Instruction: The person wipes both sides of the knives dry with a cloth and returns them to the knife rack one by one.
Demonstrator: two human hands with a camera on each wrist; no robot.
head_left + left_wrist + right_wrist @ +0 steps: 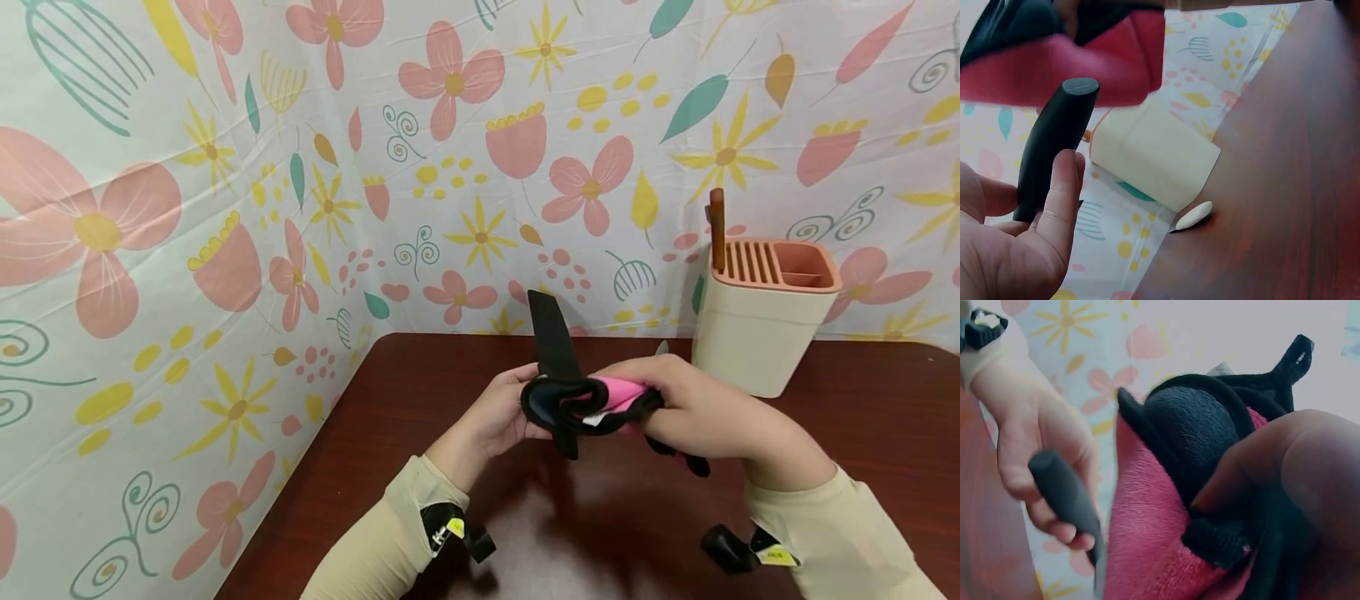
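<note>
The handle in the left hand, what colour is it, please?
The handle is black; it shows best in the left wrist view.

Flowered backdrop [457,200] behind brown table [427,387]

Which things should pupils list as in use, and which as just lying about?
In use:
black-handled bladed tool, left hand
pink plush black-edged cloth, right hand

Lying about:
cream container with coral slotted top
brown handle standing in it
white oval object
</note>
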